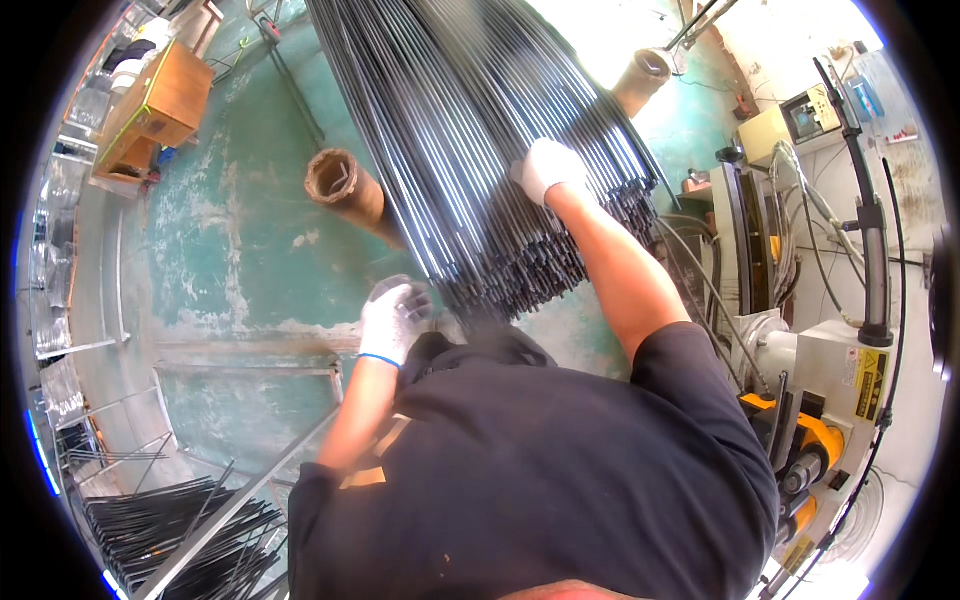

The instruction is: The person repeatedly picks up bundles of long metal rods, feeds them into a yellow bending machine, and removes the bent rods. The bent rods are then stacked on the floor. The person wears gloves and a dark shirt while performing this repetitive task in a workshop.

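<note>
A wide bundle of long, thin dark metal rods [450, 130] stretches away in front of me, its many near ends [540, 265] uneven. My right hand [552, 172], in a white glove, rests on top of the rods toward their right side. Its fingertips point down among the rods and are mostly hidden, so I cannot tell whether it grips any. Just left of the rod ends, my left hand [397, 312] hangs in a white glove with dark fingertips. Its fingers are loosely bent and apart, with nothing seen in them.
Brown cardboard tubes [350, 190] lie under the bundle, jutting out on both sides. A machine with hoses and orange parts [815, 435] stands at the right. More dark rods [180, 530] sit in a metal frame at lower left. A wooden cabinet [165, 95] is far left.
</note>
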Demonstrator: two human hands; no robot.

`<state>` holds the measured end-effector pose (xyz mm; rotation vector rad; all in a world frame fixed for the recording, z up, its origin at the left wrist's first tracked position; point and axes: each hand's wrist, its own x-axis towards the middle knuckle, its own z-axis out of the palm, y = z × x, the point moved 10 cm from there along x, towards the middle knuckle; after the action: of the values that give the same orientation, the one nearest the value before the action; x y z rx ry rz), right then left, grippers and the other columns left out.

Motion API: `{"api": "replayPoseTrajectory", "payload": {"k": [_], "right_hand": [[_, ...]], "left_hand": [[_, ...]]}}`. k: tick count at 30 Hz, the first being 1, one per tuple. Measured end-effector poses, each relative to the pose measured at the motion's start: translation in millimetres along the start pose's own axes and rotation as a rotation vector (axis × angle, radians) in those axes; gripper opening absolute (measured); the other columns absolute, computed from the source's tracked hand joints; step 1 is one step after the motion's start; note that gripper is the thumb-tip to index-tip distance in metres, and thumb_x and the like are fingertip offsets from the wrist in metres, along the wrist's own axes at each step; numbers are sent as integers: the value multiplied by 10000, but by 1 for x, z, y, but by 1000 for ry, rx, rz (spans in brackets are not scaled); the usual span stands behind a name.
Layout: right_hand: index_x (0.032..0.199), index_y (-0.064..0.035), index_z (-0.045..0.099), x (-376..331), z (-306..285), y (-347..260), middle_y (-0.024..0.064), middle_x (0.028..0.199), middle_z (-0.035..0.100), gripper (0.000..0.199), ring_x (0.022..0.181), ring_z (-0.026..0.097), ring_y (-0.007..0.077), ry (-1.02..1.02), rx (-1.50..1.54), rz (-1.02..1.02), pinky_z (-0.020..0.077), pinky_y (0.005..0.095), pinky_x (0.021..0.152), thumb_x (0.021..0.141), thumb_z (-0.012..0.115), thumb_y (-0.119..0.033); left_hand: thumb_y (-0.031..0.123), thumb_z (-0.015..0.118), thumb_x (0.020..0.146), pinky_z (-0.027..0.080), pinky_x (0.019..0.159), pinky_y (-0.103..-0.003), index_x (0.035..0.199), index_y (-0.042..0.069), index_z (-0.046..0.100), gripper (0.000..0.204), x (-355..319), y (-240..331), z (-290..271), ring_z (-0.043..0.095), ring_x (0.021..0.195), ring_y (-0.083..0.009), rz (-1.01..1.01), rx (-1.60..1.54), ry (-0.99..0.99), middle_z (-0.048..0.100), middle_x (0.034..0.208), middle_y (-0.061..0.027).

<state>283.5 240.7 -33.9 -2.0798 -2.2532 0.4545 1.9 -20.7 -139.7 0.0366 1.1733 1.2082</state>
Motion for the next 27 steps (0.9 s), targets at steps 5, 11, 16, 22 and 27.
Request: {"api": "replayPoseTrajectory", "payload": {"k": [5,11,16,22,27], "right_hand": [[961,20,775,13,-1,0,279,994,731,345,963,733,402,-38,-43,-23,578,450,858,865,708,-304],[981,42,769,1,-30,2,222,920,754,408,865,736,341,-216,302,13,577,414,844,853,762,-345],[971,39,748,6,-5,13,166,889,761,276,758,725,235,-200,575,-255,587,374,767,899,725,-226],[898,3,703,-16,-7,19,100,712,687,369,570,636,200,-254,587,217,538,364,600,972,666,-357],[1041,72,701,-72,-41,8,204,845,733,568,758,721,331,-196,389,310,570,451,745,1035,544,-474]], "left_hand": [[55,564,950,587,765,-477,1195,17,542,249,4,2,34,692,827,-356,-88,111,-70,708,997,-232],[65,570,951,581,716,-412,1137,30,599,191,-6,47,36,692,761,-291,-27,279,-121,711,948,-188],[75,599,950,562,668,-365,1163,27,602,218,-7,68,28,687,719,-248,0,323,-150,713,938,-167],[97,611,958,582,687,-376,1143,22,618,200,-14,67,53,693,733,-241,18,416,-291,721,930,-156],[113,619,973,591,705,-364,1125,26,625,175,-17,57,111,696,746,-222,-56,478,-445,724,927,-134]]}}
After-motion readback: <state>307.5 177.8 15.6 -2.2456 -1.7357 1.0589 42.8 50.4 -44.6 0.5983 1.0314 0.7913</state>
